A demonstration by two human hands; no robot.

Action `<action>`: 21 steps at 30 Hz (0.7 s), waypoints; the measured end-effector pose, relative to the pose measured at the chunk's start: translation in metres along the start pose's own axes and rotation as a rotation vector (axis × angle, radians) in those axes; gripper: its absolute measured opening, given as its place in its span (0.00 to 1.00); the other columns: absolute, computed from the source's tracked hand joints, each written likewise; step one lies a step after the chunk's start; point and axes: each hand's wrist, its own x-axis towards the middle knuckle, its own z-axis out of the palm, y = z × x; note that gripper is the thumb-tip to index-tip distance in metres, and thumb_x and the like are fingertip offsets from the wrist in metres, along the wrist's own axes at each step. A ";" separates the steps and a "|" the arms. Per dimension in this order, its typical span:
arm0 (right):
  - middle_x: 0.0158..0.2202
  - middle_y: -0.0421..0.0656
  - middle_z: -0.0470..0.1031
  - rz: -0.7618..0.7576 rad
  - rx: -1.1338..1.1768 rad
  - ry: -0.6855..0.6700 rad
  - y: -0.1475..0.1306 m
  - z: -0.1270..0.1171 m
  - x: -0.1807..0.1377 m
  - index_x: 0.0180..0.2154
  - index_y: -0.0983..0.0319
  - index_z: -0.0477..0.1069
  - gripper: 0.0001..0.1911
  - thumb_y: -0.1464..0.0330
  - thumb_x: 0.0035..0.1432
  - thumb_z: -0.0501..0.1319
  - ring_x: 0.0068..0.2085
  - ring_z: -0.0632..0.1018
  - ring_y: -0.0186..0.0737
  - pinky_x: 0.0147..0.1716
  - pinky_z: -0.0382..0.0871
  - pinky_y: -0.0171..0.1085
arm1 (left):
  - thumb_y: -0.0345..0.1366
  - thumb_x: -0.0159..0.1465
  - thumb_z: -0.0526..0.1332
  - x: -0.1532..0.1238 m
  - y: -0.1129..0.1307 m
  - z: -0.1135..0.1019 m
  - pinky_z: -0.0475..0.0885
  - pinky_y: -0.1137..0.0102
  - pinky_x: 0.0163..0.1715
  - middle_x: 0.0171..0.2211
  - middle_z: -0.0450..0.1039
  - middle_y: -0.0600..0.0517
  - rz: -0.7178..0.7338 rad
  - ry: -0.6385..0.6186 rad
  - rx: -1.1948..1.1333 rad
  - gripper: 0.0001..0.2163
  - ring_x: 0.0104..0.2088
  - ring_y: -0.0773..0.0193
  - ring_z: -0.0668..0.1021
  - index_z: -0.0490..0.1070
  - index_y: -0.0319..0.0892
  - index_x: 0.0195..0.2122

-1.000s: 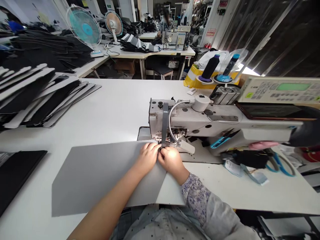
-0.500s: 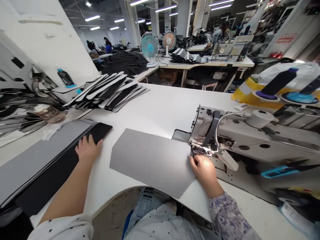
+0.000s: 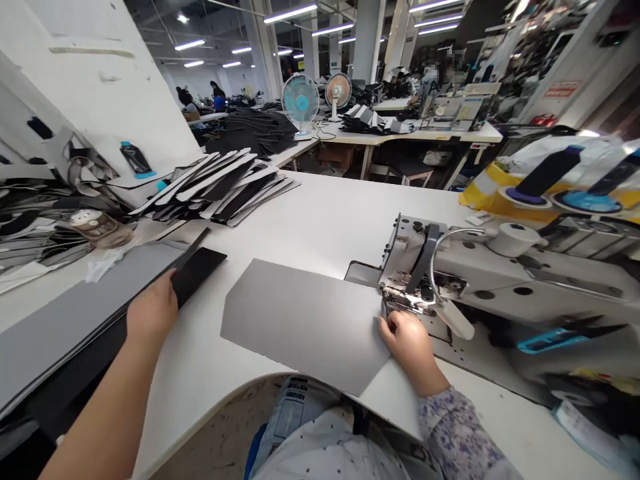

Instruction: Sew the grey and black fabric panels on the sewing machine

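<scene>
A flat grey panel [image 3: 305, 323] lies on the white table [image 3: 320, 213], its right corner under the foot of a sewing machine [image 3: 500, 273]. My right hand [image 3: 407, 343] rests on that corner beside the needle, fingers curled and pinching the panel's edge. My left hand [image 3: 153, 310] reaches out to the left and grips the edge of a long grey and black panel [image 3: 90, 307], lifting its top layer off a stack at the table's left edge.
Piled dark cut pieces [image 3: 220, 183] sit at the back left. Thread cones [image 3: 543, 175] and a yellow bag stand behind the machine. Blue-handled snips [image 3: 555, 340] lie on the machine bed. Fans [image 3: 300, 103] and other workstations with people are far behind.
My left hand left the machine, went out to the left stack, then closed on the top panel's edge and raised it. The view swung left. My right hand stayed at the presser foot.
</scene>
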 end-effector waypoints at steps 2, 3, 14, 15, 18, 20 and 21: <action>0.21 0.40 0.65 0.005 -0.011 -0.002 -0.001 -0.001 0.001 0.21 0.59 0.60 0.16 0.63 0.60 0.56 0.27 0.68 0.38 0.29 0.56 0.36 | 0.34 0.66 0.40 -0.024 0.038 0.001 0.71 0.62 0.51 0.57 0.68 0.53 0.279 0.052 -0.100 0.24 0.52 0.59 0.74 0.58 0.46 0.62; 0.21 0.40 0.66 0.007 -0.017 -0.001 -0.002 -0.002 0.002 0.21 0.59 0.61 0.16 0.64 0.60 0.56 0.27 0.68 0.37 0.30 0.57 0.36 | 0.31 0.65 0.41 -0.036 0.059 0.005 0.68 0.62 0.55 0.59 0.66 0.53 0.459 0.052 -0.164 0.24 0.57 0.60 0.71 0.60 0.45 0.61; 0.27 0.45 0.73 -0.049 -0.275 -0.125 -0.005 -0.014 0.017 0.27 0.61 0.68 0.13 0.69 0.64 0.52 0.30 0.73 0.40 0.33 0.60 0.37 | 0.22 0.61 0.45 -0.097 0.244 0.028 0.65 0.57 0.57 0.62 0.63 0.51 1.210 -0.100 -0.400 0.28 0.61 0.56 0.66 0.62 0.50 0.61; 0.27 0.46 0.73 -0.072 -0.289 -0.143 -0.006 -0.015 0.018 0.28 0.62 0.69 0.13 0.69 0.64 0.52 0.31 0.73 0.41 0.34 0.60 0.38 | 0.22 0.61 0.45 -0.103 0.260 0.024 0.66 0.56 0.56 0.62 0.63 0.50 1.192 -0.096 -0.404 0.28 0.61 0.55 0.66 0.63 0.49 0.61; 0.28 0.49 0.74 -0.141 -0.323 -0.219 -0.010 -0.017 0.023 0.30 0.63 0.71 0.13 0.72 0.63 0.51 0.32 0.73 0.42 0.35 0.61 0.39 | 0.23 0.62 0.47 -0.119 0.305 0.013 0.67 0.55 0.55 0.61 0.63 0.47 1.131 -0.103 -0.407 0.26 0.60 0.52 0.67 0.64 0.46 0.60; 0.29 0.49 0.74 -0.167 -0.351 -0.283 -0.011 -0.019 0.026 0.31 0.64 0.71 0.13 0.73 0.63 0.50 0.33 0.74 0.42 0.36 0.61 0.39 | 0.25 0.63 0.47 -0.125 0.327 0.010 0.67 0.54 0.55 0.61 0.63 0.47 1.092 -0.130 -0.391 0.25 0.60 0.51 0.67 0.63 0.45 0.61; 0.30 0.49 0.74 -0.172 -0.366 -0.312 -0.012 -0.020 0.028 0.31 0.64 0.71 0.13 0.74 0.63 0.50 0.34 0.74 0.42 0.36 0.61 0.39 | 0.25 0.64 0.46 -0.126 0.335 0.010 0.66 0.54 0.56 0.62 0.63 0.47 1.073 -0.147 -0.380 0.25 0.60 0.51 0.66 0.63 0.45 0.61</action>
